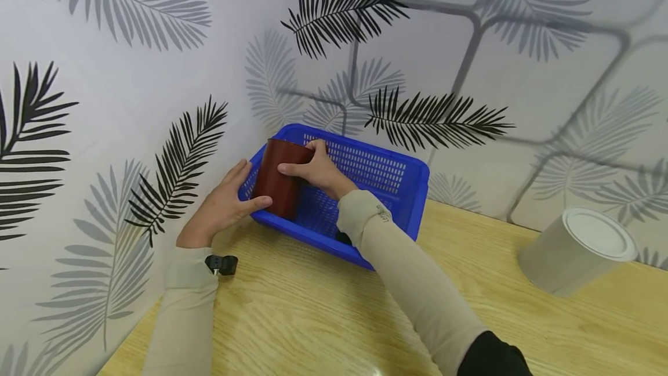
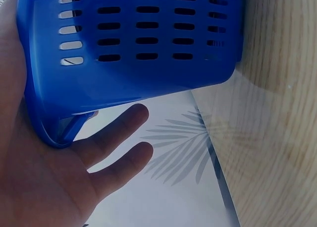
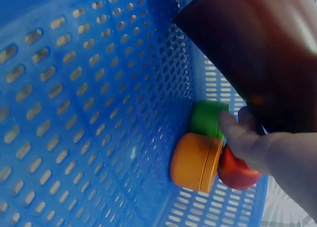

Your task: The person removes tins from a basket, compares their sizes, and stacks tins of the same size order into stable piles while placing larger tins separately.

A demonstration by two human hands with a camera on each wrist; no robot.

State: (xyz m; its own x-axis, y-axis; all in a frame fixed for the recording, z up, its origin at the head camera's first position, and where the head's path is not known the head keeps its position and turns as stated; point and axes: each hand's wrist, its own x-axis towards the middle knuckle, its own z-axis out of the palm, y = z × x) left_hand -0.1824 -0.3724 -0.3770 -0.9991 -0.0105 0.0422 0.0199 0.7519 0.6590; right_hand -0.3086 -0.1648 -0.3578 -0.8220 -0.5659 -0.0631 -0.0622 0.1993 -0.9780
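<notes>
A reddish-brown cylinder (image 1: 278, 176) leans inside the left end of a blue perforated basket (image 1: 318, 241). My right hand (image 1: 327, 172) grips it near its upper end, thumb on the near side and fingers towards the back. At the basket's left end is my left hand (image 1: 221, 205), its thumb reaching over the rim to the cylinder. In the left wrist view, the basket's corner sits against the palm and two fingers extend past it. Low in the basket, the right wrist view shows orange (image 3: 192, 161), green (image 3: 208, 119) and red (image 3: 237, 171) rounded objects beside the right hand.
A pale grey can (image 1: 563, 257) with a lid stands on the wooden table (image 1: 292, 318) at the right. Behind the basket, leaf-patterned walls (image 1: 235, 45) meet in a corner. A small dark thing (image 1: 342, 238) shows inside the basket near the right sleeve.
</notes>
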